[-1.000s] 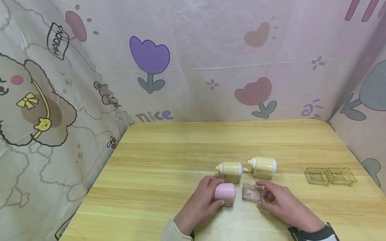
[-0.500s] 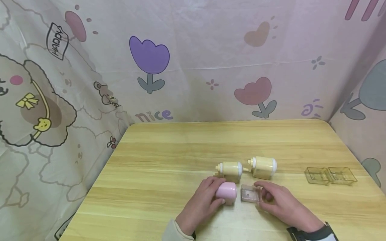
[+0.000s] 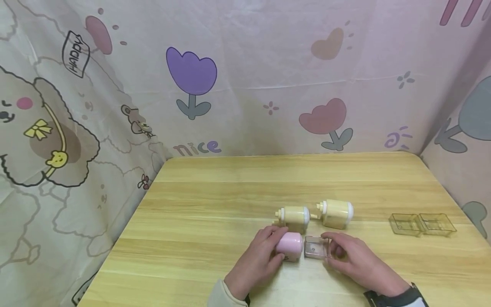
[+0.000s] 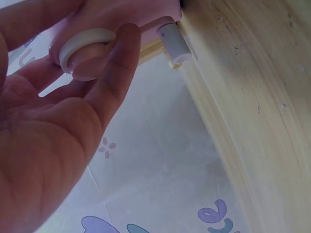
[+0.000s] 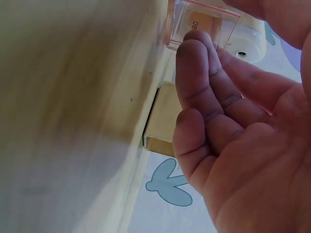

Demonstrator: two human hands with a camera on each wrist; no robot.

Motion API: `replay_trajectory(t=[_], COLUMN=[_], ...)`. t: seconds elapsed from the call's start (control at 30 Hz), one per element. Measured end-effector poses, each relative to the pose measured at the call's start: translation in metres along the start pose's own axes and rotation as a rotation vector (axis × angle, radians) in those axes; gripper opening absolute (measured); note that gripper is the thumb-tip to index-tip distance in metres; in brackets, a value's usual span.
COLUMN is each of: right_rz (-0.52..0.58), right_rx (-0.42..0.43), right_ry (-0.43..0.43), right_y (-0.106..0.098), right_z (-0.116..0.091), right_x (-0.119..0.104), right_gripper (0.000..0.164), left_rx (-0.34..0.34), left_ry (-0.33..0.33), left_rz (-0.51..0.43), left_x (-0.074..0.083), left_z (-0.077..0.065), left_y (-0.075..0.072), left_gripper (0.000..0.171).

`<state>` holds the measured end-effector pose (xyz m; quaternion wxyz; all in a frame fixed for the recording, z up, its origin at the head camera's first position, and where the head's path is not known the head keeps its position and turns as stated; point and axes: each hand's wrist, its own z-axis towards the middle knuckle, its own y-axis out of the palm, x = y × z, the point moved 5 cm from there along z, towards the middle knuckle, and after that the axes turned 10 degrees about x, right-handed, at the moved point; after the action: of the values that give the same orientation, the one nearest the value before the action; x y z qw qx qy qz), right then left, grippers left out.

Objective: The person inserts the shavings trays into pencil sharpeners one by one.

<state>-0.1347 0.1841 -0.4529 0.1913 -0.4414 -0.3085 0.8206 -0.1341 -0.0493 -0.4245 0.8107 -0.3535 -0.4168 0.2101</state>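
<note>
My left hand (image 3: 256, 259) holds a pink hand-crank pencil sharpener (image 3: 290, 244) by its sides near the table's front. In the left wrist view, fingers and thumb surround its crank end, and a pale crank knob (image 4: 176, 43) sticks out below. My right hand (image 3: 354, 259) pinches the near end of a clear pinkish shavings drawer (image 3: 315, 248) between thumb and index finger. The drawer lies just right of the sharpener; whether they touch I cannot tell. In the right wrist view, the other fingers curl loosely beside the clear drawer (image 5: 184, 22).
Two yellow crank sharpeners (image 3: 296, 215) stand just behind my hands, the right-hand one (image 3: 337, 212) slightly farther back. Two clear yellow drawers (image 3: 438, 224) lie side by side on the right of the wooden table (image 3: 230, 187). A printed cloth (image 3: 245, 119) hangs behind it.
The right hand has slid the clear drawer leftward, and the left hand has shifted the pink sharpener slightly right. The gap between them has narrowed. The yellow sharpeners and drawers have stayed put.
</note>
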Motion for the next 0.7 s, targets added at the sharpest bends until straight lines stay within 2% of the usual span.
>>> replay_trajectory(t=[0.23,0.7], right_rz=[0.018,0.021], right_rx=[-0.013,0.003], right_ry=[0.017,-0.034], right_y=[0.0026,0.0078], right_z=[-0.0014,0.0019], right_x=[-0.0014,-0.0088], right_gripper=[0.05,0.049], left_rx=[-0.011,-0.002], left_ry=[0.001,0.01], left_rz=[0.008,-0.001], left_x=[0.0014,0.001], left_z=[-0.0007,0.0001], left_y=[-0.001,-0.001], left_gripper=[0.057,0.055])
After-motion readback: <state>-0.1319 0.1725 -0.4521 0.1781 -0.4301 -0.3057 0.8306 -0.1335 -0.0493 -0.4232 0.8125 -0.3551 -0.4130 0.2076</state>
